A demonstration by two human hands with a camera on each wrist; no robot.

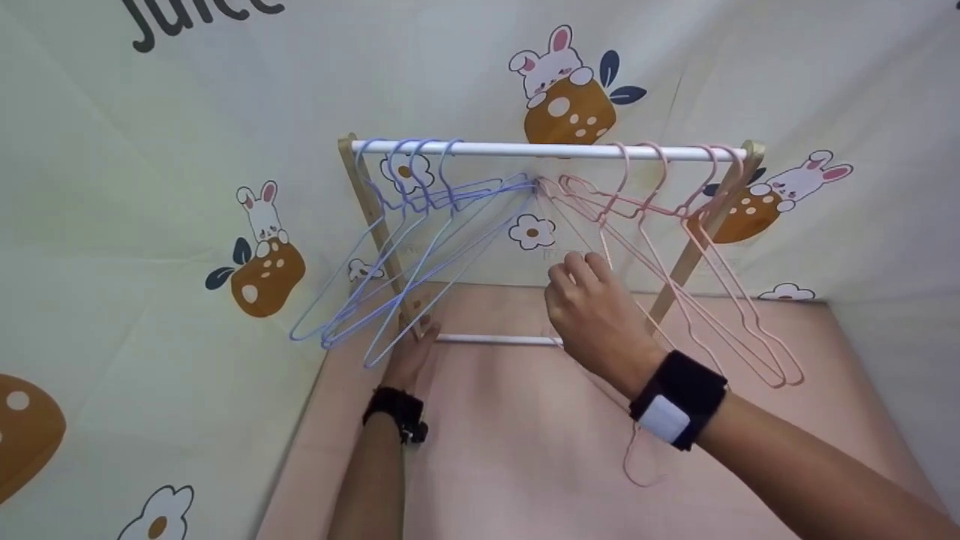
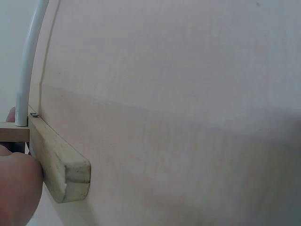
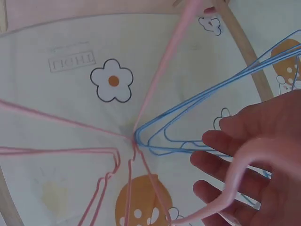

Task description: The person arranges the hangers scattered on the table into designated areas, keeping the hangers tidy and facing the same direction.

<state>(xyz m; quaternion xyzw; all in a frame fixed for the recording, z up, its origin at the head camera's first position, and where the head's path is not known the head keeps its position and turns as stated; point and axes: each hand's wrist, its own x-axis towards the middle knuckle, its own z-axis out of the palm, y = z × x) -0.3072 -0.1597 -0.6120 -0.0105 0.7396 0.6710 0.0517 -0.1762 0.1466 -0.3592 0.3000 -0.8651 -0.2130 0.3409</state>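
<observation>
My left hand (image 1: 411,349) grips the foot of the left post of a small clothes rack (image 1: 495,148). In the left wrist view, part of that hand (image 2: 19,188) lies against the wooden foot (image 2: 59,162). My right hand (image 1: 600,315) is raised in front of the pink hangers (image 1: 641,217) on the rod, its fingers bent. The right wrist view shows its fingers (image 3: 214,165) loosely curved and spread, with a pink hanger wire (image 3: 230,186) crossing before the palm. Below the right wrist, another pink hanger's hook (image 1: 641,480) shows against the pink surface.
Several blue hangers (image 1: 427,202) hang on the left half of the rod, their inner ends meeting the pink ones near the middle. A white lower rail (image 1: 495,340) joins the posts. Behind stands a printed cloth backdrop (image 1: 450,67); a pink tabletop (image 1: 480,450) lies below.
</observation>
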